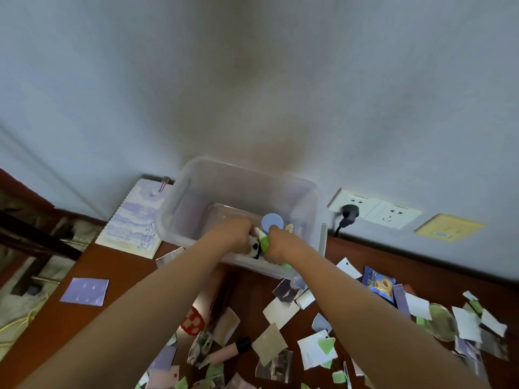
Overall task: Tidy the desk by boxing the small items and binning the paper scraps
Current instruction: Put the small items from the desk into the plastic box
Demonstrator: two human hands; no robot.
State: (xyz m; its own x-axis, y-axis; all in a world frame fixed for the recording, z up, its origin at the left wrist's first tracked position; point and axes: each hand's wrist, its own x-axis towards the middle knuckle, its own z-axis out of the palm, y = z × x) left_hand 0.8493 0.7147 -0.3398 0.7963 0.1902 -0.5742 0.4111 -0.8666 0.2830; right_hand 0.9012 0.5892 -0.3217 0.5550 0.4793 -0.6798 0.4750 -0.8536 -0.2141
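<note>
We see a pale bluish-white painted wall (pixel 112 80) that fills most of the view, with a dull brown smudge (pixel 252 108) down its middle. Below it is a reddish-brown wooden desk (pixel 129 268), meeting a dark grey strip (pixel 421 259) at the wall's foot. On the wall at the right are two white square socket plates (pixel 393 214), the left one holding a black plug (pixel 349 212), and near them a yellow square label (pixel 449 228). At the far left, dark wooden bars (pixel 33 234) lie in shade.

The red-brown desk (pixel 126 276) carries a clear box (pixel 191 197), spiral notebook (pixel 132 220), scattered paper scraps (pixel 280 311) and pink tube (pixel 224 353).
</note>
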